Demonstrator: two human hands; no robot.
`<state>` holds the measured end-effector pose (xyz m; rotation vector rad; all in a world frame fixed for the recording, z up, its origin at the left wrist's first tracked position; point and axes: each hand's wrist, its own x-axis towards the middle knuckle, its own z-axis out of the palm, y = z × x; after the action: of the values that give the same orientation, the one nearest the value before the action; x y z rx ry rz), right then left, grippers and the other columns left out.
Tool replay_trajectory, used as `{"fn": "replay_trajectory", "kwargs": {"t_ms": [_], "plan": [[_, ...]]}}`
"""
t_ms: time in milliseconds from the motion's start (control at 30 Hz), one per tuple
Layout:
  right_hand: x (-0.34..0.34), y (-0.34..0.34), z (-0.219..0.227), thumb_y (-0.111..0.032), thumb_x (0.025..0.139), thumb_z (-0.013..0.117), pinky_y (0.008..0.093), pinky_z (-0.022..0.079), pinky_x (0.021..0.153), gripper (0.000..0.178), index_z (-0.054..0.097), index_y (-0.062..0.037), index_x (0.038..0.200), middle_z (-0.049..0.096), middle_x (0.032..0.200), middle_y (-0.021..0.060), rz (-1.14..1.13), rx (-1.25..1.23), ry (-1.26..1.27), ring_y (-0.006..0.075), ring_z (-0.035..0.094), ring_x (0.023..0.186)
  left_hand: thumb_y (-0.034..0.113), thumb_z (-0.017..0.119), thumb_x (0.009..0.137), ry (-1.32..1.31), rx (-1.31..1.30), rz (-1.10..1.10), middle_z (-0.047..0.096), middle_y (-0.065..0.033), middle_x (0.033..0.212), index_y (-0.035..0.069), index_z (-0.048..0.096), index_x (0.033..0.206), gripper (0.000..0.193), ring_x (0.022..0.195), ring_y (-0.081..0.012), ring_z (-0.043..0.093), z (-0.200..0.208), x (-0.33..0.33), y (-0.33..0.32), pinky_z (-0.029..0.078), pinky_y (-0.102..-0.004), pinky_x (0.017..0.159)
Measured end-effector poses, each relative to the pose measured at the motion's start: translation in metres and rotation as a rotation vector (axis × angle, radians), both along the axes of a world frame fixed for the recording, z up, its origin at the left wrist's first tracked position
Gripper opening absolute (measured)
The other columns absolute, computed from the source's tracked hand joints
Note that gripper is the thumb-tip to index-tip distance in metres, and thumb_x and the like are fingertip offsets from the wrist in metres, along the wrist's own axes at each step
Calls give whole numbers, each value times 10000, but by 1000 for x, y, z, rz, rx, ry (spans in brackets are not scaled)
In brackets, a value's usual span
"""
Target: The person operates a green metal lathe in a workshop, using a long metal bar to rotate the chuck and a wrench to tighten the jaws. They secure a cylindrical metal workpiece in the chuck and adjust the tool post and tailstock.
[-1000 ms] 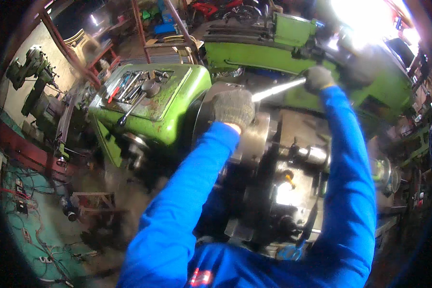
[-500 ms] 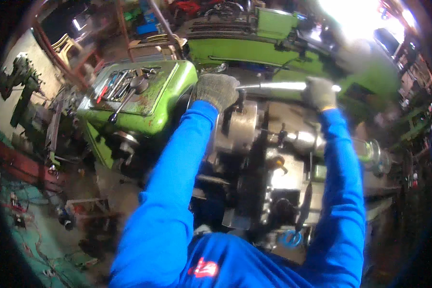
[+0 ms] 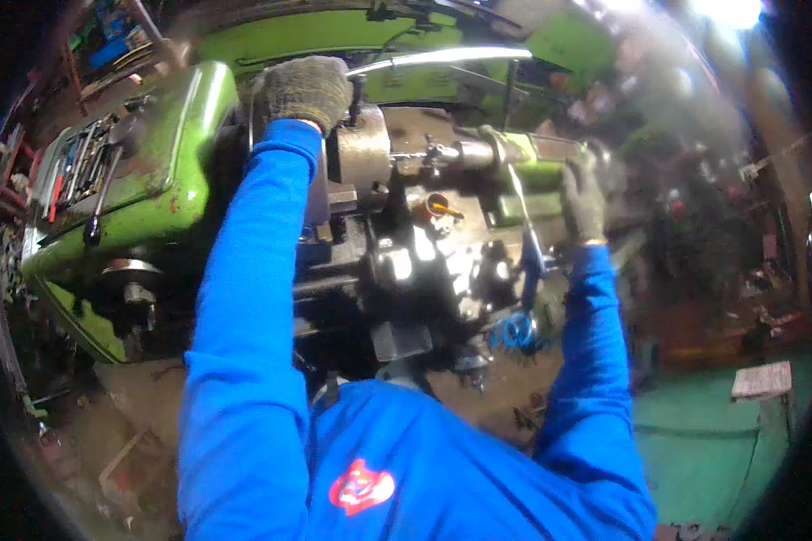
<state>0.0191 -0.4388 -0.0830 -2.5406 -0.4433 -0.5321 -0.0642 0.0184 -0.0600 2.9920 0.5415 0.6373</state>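
Observation:
My left hand, in a grey knitted glove, is closed at the near end of a long shiny metal bar. It sits above the lathe chuck, and the bar reaches away to the right over the machine. Below the bar, a chuck key stands up from the top of the chuck. My gloved right hand is at the right end of the tailstock, by its handwheel; its fingers are blurred, so their grip is unclear. A drill chuck on the tailstock points toward the lathe chuck.
Several hand tools lie on the green headstock to the left. A yellow-handled tool rests on the carriage. Blue coiled hose hangs near my right arm. Another green machine stands behind.
My right hand has let go of the bar's far end and moved down to the tailstock. My left hand stays at the near end. The head view has shifted right.

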Motion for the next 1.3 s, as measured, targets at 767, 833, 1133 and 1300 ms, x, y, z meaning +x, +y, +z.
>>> {"fn": "replay_trajectory", "kwargs": {"t_ms": [767, 833, 1133, 1300], "plan": [[-51, -5, -31, -263, 956, 630, 482, 543, 1087, 396, 774, -96, 1284, 698, 1391, 203, -350, -509, 637, 394, 680, 1288, 558, 614, 940, 196, 106, 195, 771, -154, 1180, 226, 794, 1157, 436, 1113, -406, 721, 18, 5, -19, 565, -534, 939], [-48, -2, -31, -269, 967, 646, 476, 557, 1079, 403, 760, -108, 1318, 673, 1445, 170, -359, -558, 672, 374, 681, 1297, 573, 600, 939, 219, 215, 128, 758, -171, 1226, 226, 786, 1184, 463, 1156, -420, 705, 6, 6, 1, 550, -548, 972], [-38, -7, -38, -303, 972, 656, 509, 514, 1127, 419, 756, -130, 1340, 662, 1479, 149, -385, -445, 705, 367, 633, 1375, 627, 594, 928, 211, 137, 231, 733, -173, 1325, 248, 773, 1270, 541, 1227, -423, 689, 12, 6, -14, 538, -563, 1020], [-31, -14, -49, -442, 943, 648, 477, 501, 1136, 519, 742, -137, 1352, 656, 1480, 151, -461, -328, 588, 363, 631, 1367, 525, 591, 913, 172, 142, 197, 720, -168, 1349, 182, 752, 1298, 540, 1253, -418, 678, 19, -1, -40, 542, -540, 1038]]}}
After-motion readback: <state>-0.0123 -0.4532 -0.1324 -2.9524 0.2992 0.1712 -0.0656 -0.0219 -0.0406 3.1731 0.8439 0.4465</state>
